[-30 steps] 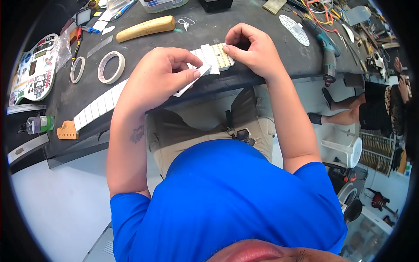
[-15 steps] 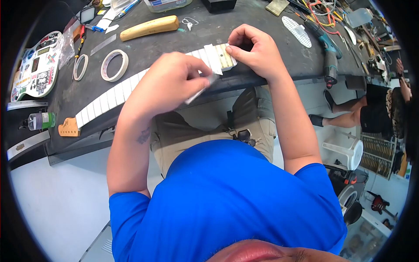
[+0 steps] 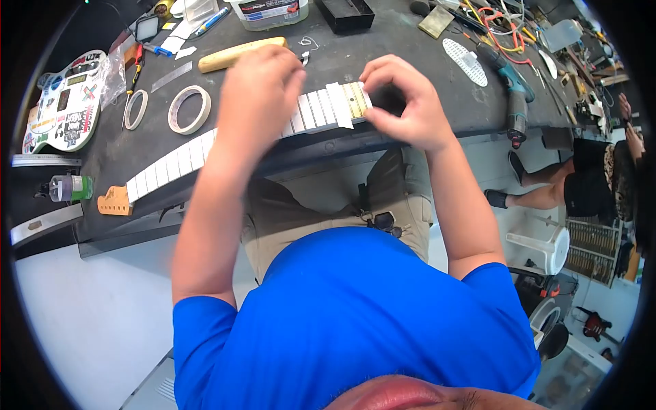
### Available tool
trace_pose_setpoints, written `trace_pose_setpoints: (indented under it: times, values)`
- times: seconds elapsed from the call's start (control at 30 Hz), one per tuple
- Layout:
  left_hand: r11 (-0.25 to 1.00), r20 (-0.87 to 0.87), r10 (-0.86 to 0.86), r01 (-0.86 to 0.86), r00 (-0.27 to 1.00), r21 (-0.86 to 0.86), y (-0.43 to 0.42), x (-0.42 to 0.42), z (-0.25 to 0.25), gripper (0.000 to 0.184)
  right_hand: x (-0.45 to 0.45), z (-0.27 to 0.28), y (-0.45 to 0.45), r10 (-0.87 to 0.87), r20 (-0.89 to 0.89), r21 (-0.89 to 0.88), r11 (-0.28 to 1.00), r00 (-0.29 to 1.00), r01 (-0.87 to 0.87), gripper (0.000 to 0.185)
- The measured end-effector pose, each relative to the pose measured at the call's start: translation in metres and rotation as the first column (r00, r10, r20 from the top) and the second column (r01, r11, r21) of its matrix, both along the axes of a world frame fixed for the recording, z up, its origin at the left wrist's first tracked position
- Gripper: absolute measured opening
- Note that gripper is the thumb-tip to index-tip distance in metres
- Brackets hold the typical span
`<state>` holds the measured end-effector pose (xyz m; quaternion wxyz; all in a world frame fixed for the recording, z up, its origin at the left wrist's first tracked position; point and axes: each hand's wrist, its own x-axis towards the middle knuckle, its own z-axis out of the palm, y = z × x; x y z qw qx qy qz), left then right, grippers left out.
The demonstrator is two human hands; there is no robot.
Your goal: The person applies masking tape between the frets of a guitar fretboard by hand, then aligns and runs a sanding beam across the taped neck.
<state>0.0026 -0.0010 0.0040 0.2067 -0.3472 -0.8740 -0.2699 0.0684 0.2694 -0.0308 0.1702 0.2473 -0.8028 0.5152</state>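
A guitar neck (image 3: 171,160) lies across the front of the bench, its fretboard mostly covered with white tape between the frets. Its wooden headstock (image 3: 115,200) points left, and a loose-ended white strip (image 3: 339,106) crosses it near the right end, beside uncovered frets. My right hand (image 3: 404,102) grips that right end between thumb and fingers. Blurred by motion, my left hand (image 3: 263,92) is raised over the middle of the neck, near a wooden block (image 3: 219,57); what its fingers hold, if anything, cannot be made out.
Two tape rolls (image 3: 189,110) (image 3: 135,110) lie left of centre. A sticker-covered guitar body (image 3: 66,102) and a bottle (image 3: 70,188) are at the left. A power tool (image 3: 516,96) and cables lie right. Another person (image 3: 594,171) is at the far right.
My left hand has moved up and away from the taped fretboard, and the white piece it held no longer shows clearly. My right hand stays at the neck's end, its fingers spread wider around it.
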Motion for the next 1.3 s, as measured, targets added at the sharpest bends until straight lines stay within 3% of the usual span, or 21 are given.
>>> trace_pose_setpoints:
  times: [0.07, 0.2, 0.33, 0.43, 0.6, 0.93, 1.03, 1.13, 1.3]
  values:
    - [0.958, 0.174, -0.236, 0.199, 0.956, 0.206, 0.013, 0.022, -0.009, 0.009, 0.012, 0.011, -0.007, 0.042, -0.101, 0.169, 0.985, 0.994, -0.024, 0.035]
    - [0.974, 0.116, -0.214, 0.202, 0.970, 0.103, 0.015, 0.034, -0.016, 0.014, 0.016, 0.005, -0.020, -0.007, -0.184, 0.273, 0.960, 0.983, 0.058, 0.034]
    - [0.971, 0.108, -0.227, 0.215, 0.968, 0.108, 0.017, 0.032, -0.018, 0.015, 0.011, 0.003, -0.021, -0.006, -0.304, 0.329, 0.938, 0.953, 0.111, 0.026]
    - [0.974, 0.131, -0.216, 0.204, 0.967, 0.102, 0.017, 0.033, -0.017, 0.015, 0.009, 0.007, -0.024, 0.004, -0.243, 0.331, 0.940, 0.970, 0.079, 0.019]
    - [0.973, 0.135, -0.220, 0.208, 0.966, 0.097, 0.014, 0.032, -0.017, 0.016, -0.007, 0.012, -0.023, 0.089, 0.021, 0.210, 0.973, 0.996, -0.091, 0.012]
    - [0.976, 0.137, -0.205, 0.193, 0.969, 0.098, 0.016, 0.032, -0.018, 0.016, -0.042, 0.016, -0.012, 0.190, 0.416, 0.044, 0.973, 0.889, -0.228, 0.014]
    - [0.975, 0.124, -0.207, 0.195, 0.970, 0.104, 0.016, 0.032, -0.019, 0.016, -0.045, 0.018, -0.010, 0.216, 0.462, 0.040, 0.964, 0.860, -0.264, 0.014]
    - [0.971, 0.139, -0.226, 0.213, 0.964, 0.106, 0.013, 0.035, -0.017, 0.017, -0.042, 0.022, -0.005, 0.264, 0.373, 0.088, 0.944, 0.890, -0.317, 0.017]
    - [0.966, 0.008, -0.257, 0.257, 0.966, 0.039, 0.011, 0.037, -0.017, 0.018, -0.034, 0.011, 0.004, 0.317, 0.326, 0.065, 0.933, 0.891, -0.355, 0.019]
